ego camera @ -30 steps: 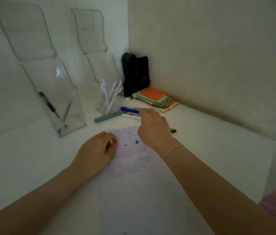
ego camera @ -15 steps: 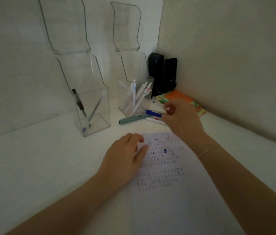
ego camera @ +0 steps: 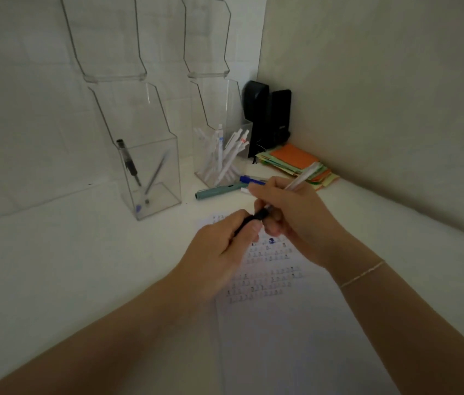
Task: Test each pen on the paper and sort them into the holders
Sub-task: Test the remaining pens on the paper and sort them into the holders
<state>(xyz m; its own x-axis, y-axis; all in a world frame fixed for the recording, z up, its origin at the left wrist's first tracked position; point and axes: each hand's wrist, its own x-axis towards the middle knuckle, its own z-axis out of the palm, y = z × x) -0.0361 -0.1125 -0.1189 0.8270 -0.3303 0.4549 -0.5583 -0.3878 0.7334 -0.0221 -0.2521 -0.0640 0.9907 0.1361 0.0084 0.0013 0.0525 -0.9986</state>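
My right hand (ego camera: 293, 215) grips a clear-barrelled pen (ego camera: 303, 178) above the top of the paper (ego camera: 296, 323), which carries rows of small test marks. My left hand (ego camera: 219, 255) pinches the pen's black cap end (ego camera: 256, 218). The left clear holder (ego camera: 151, 172) contains two dark pens. The right clear holder (ego camera: 219, 155) holds several white pens. In front of that holder, a teal pen (ego camera: 219, 191) and a blue pen (ego camera: 249, 179) lie on the desk.
A stack of coloured sticky notes (ego camera: 296, 162) lies in the corner by two black upright objects (ego camera: 267, 118). Tall clear trays rise behind both holders against the wall. The white desk stretches off to the left.
My right hand has picked a pen up from the desk and brought it back over the paper. My left hand has lifted off the paper and taken hold of the pen's black end.
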